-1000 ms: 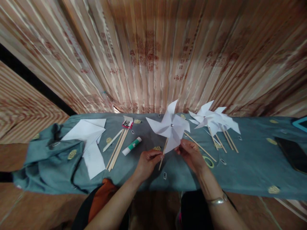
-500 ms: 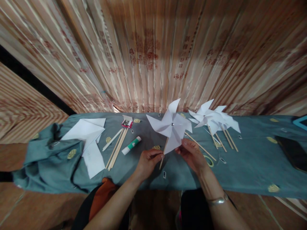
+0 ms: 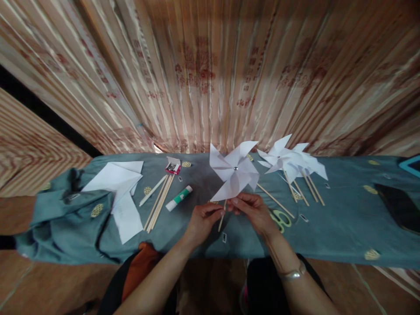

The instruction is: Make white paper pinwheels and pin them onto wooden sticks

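Note:
A white paper pinwheel (image 3: 236,175) with a shiny pin at its centre stands upright over the middle of the table, mounted on a thin wooden stick. My left hand (image 3: 202,222) pinches that stick low down between thumb and fingertips. Just below the paper blades, my right hand (image 3: 252,211) has its fingers closed at the stick's upper part. Light-green scissors handles (image 3: 282,220) lie beside my right wrist, and a lone wooden stick (image 3: 276,201) slants past them. To the left of my hands rests a glue stick (image 3: 179,198) with a green and white label.
More finished pinwheels (image 3: 292,161) lie at the back right. On the left are white paper sheets (image 3: 126,214), wooden sticks (image 3: 160,203) and an open small box of pins (image 3: 173,166). A dark phone (image 3: 397,206) lies far right on the grey-green cloth (image 3: 341,236). Curtains (image 3: 210,78) hang behind.
The pinwheel's blades have turned on the pin. My right hand has moved left from a blade's edge to the stick, uncovering more of the scissors handles. My left hand keeps its pinch.

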